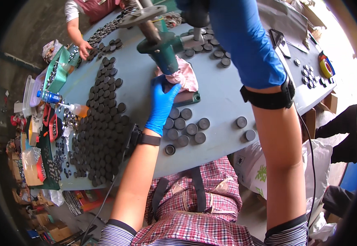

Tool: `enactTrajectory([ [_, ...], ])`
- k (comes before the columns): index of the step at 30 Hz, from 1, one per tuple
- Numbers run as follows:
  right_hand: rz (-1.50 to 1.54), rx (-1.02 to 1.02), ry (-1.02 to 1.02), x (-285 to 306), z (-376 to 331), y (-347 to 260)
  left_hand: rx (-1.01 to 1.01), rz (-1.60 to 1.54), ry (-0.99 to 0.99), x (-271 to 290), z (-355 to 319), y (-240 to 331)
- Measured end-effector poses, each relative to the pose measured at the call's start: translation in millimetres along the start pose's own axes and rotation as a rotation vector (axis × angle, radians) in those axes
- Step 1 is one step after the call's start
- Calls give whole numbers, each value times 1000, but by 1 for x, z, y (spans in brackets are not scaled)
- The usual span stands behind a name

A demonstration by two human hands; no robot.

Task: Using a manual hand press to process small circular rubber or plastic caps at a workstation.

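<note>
pinching the pink cloth [188, 78] in the blue-gloved left hand [162, 102], thumb to the right, fingers to the left, fabric gathered between. sitting, as for the cloth, directly under the green press head [165, 57], bunched against its lower end and draped over the dark green base [191, 99]. cannot tell about anything wrapped inside. reaching up with the right hand [233, 26], gloved too, to the black handle [197, 15], partly cut off by the upper edge; cannot tell how firmly closed there.

could nip a left fingertip under the press head, because of holding so close beneath it with the other hand at the handle. could also drag the cloth askew, from a thick fold or an uneven pull. could snag the dangling cable [312, 164] beside the right arm, through a wide swing.

counting outward: one cloth, one press head, one base, two gloved hands. ten black round caps [191, 129] loose in front of the base, two more farther right. too many to count in the dark spread [100, 139] on the left of the table [223, 102]. farther off, one green basket [59, 78], one orange bottle [80, 110], one yellow-and-red tape roll [326, 66], and one bare co-worker's hand [84, 49] beside the far caps
</note>
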State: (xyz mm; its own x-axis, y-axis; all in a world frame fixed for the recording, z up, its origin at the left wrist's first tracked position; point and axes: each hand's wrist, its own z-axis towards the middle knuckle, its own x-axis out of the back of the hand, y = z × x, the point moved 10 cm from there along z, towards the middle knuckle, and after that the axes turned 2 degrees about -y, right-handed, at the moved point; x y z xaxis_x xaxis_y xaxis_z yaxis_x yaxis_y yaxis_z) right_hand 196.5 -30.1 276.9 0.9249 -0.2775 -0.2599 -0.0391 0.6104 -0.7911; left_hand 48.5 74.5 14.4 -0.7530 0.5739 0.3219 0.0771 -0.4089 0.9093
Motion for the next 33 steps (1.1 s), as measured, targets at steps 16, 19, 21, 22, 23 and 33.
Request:
enactTrajectory([
  [16,99,117,-74,-16,-33,-15,177,-101,-27,0,2,-14],
  [19,85,129,-96,-15,-36,-15,196,-105,-41,-2,2,-13],
  [21,84,140,-105,-15,-36,-14,190,-97,-45,-3,1,-9],
  [22,75,145,-117,-16,-37,-14,182,-89,-44,-3,1,-7],
  [23,68,149,-120,-16,-35,-14,183,-89,-44,-4,1,-6],
  [33,185,248,-89,-18,-37,-10,167,-101,-45,-3,0,-4],
])
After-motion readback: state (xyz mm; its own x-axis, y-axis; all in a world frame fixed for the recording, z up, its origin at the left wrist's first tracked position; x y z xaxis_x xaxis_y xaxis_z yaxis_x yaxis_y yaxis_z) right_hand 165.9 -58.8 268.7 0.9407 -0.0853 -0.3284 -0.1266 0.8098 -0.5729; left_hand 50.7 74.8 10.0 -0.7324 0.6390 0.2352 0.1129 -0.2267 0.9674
